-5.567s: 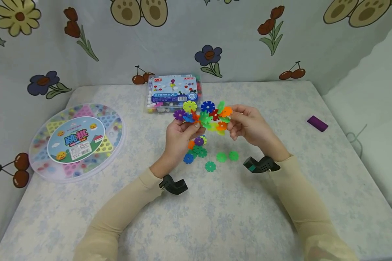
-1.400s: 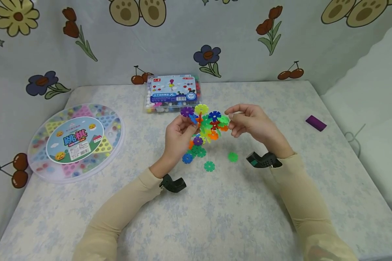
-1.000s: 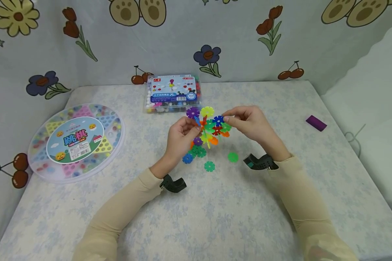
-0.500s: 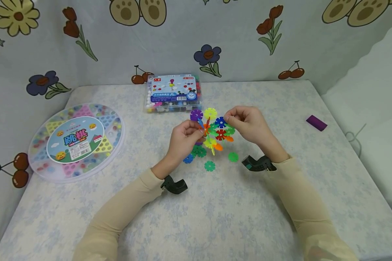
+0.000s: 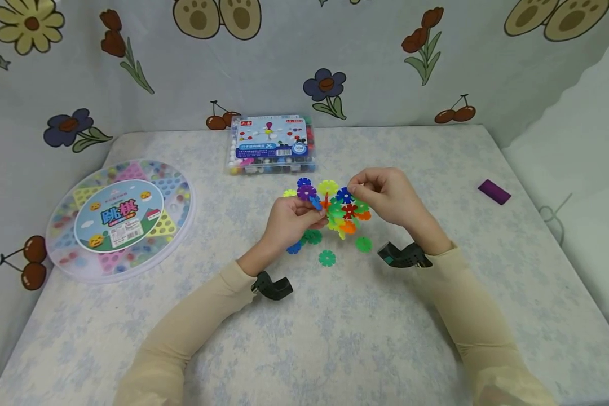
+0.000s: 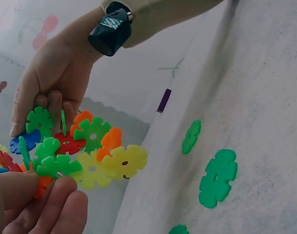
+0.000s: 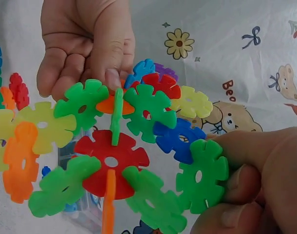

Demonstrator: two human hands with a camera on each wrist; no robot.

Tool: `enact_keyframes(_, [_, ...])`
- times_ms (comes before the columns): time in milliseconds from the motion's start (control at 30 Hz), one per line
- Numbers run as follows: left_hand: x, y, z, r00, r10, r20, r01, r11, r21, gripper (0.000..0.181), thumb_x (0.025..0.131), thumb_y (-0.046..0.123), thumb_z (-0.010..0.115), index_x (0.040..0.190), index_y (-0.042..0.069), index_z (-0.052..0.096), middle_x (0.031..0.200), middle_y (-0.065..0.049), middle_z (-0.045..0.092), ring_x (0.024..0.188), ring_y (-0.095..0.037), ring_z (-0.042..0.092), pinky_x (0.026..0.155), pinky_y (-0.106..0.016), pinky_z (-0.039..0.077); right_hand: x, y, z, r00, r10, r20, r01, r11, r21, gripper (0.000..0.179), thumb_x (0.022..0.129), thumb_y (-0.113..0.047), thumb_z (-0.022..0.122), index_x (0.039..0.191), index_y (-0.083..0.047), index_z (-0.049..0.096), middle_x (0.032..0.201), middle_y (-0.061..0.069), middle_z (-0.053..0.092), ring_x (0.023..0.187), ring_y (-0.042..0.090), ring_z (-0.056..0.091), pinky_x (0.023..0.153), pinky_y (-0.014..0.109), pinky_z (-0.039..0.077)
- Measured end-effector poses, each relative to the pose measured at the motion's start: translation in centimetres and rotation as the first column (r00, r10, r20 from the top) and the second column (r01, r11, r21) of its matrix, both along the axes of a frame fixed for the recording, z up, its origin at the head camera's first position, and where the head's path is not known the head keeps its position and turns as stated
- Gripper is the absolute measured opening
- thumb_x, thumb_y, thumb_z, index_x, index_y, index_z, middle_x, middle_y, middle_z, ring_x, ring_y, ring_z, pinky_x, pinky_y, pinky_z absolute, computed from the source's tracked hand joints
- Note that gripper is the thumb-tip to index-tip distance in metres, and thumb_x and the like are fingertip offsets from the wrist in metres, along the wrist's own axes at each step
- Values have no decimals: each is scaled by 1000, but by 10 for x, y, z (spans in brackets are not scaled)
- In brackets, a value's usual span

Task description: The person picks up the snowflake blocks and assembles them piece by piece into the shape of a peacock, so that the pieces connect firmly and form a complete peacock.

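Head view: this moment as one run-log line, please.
left hand: grips disc cluster | right hand: holds cluster's edge | loose green discs: on table

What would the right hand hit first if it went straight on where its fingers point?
The right hand would first meet the blue disc it seems to be pinching, then the disc model around it. Beyond, the left hand seems next, though depth is unclear.

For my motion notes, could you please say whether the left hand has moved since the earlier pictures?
Yes; the left hand has shifted rightward and farther from the clear box.
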State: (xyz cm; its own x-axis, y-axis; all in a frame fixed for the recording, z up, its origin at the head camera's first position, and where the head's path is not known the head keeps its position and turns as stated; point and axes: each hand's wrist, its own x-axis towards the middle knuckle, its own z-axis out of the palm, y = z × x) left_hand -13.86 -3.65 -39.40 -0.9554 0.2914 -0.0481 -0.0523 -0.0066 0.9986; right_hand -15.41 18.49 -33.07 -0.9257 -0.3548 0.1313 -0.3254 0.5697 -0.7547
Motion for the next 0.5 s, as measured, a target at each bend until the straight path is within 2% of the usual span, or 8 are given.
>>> enact_keyframes(167, [3, 2, 1, 1000, -6, -11, 6, 1000, 28, 15, 95, -4, 66, 100, -18, 67, 93, -31, 75, 68, -6, 74, 73, -34, 64, 1, 1, 1, 1000, -5, -15, 6, 1000, 7, 15, 100, -12, 64, 98, 0, 74, 59, 1, 47, 48, 12, 37, 51, 26, 34])
enact_keyframes(333, [4, 2, 2, 998, 33, -56, -30, 999, 44, 14, 96, -2, 65, 101, -16, 67, 95, -30, 75, 70, -5, 74, 76, -35, 64, -1, 1, 0, 999, -33, -8, 32, 997, -70, 15, 100, -11, 64, 98, 0, 74, 58, 0, 48, 49, 13, 35, 48, 26, 33])
enact_keyframes(433, [3, 1, 3, 997, 55, -58, -51, 997, 62, 14, 96, -2, 65, 102, -15, 67, 96, -28, 75, 72, -4, 74, 80, -39, 64, -1, 2, 1, 994, -98, -40, 91, 985, -146, 17, 100, -14, 64, 102, -1, 75, 59, -4, 50, 51, 13, 38, 48, 26, 34])
enact_keyframes(500, [3, 1, 3, 997, 74, -36, -72, 994, 77, 15, 97, -1, 65, 103, -14, 67, 93, -23, 77, 72, -3, 74, 82, -39, 64, -1, 5, 1, 986, -156, -63, 139, 965, -221, 20, 101, -16, 63, 104, 0, 74, 60, -7, 52, 52, 12, 40, 48, 25, 35])
